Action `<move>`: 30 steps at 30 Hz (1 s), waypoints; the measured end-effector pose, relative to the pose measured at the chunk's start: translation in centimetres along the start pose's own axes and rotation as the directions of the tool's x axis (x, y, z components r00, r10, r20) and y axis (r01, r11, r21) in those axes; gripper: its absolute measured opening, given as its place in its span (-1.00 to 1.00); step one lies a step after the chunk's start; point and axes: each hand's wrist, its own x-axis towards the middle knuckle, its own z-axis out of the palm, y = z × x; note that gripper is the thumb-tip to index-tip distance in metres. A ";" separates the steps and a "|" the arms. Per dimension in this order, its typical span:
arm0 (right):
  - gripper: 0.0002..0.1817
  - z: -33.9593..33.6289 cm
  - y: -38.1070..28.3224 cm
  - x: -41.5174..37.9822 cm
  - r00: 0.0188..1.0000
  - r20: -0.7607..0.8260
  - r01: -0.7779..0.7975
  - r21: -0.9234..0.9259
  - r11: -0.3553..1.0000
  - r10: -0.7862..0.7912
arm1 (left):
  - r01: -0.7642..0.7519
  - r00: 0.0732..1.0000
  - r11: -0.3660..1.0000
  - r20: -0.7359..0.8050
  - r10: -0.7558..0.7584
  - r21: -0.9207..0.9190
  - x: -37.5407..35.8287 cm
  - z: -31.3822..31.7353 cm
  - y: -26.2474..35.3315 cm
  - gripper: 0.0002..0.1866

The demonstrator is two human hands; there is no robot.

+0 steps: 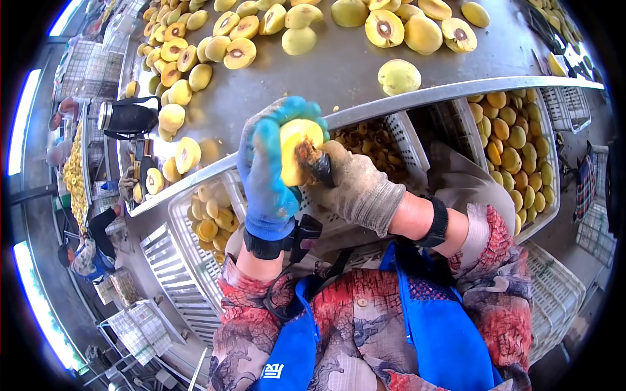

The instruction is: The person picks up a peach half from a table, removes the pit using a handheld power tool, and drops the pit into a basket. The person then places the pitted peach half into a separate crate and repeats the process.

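My left hand (265, 176), in a blue and teal glove, is wrapped round a halved yellow peach (298, 138) just over the table's front edge. The cut face shows a brown pit hollow in its middle. My right hand (364, 186), in a beige knitted glove, grips a small tool with a dark handle (320, 167). The tool's end meets the peach at the brown hollow, and its tip is hidden there. On the metal table (287, 81) ahead lie many peach halves (240, 53), some cut side up, and a single peach (399, 77) near the edge.
Beneath the edge stand a crate of brown pits and scraps (373, 144), a crate of whole peaches (515, 146) on the right and a crate of peach pieces (212, 218) on the left. A black flask (132, 118) rests at the table's left. Another person (91, 254) sits far left.
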 end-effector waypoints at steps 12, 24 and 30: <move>-0.44 -1.2 -1.0 -1.3 0.953 0.268 -0.182 0.138 0.974 0.140 | 0.191 0.979 0.969 0.040 -0.200 0.159 -0.8 -0.6 0.0 -0.48; -0.33 -1.3 -1.5 -1.7 0.838 0.478 -0.389 0.185 0.902 0.263 | 0.439 0.839 0.841 0.193 -0.510 0.316 0.3 -1.4 1.8 -0.66; -0.46 -0.6 -0.4 -1.9 0.831 0.523 -0.411 0.346 0.844 0.190 | 0.453 0.807 0.838 0.259 -0.530 0.304 0.5 -1.7 1.6 -0.66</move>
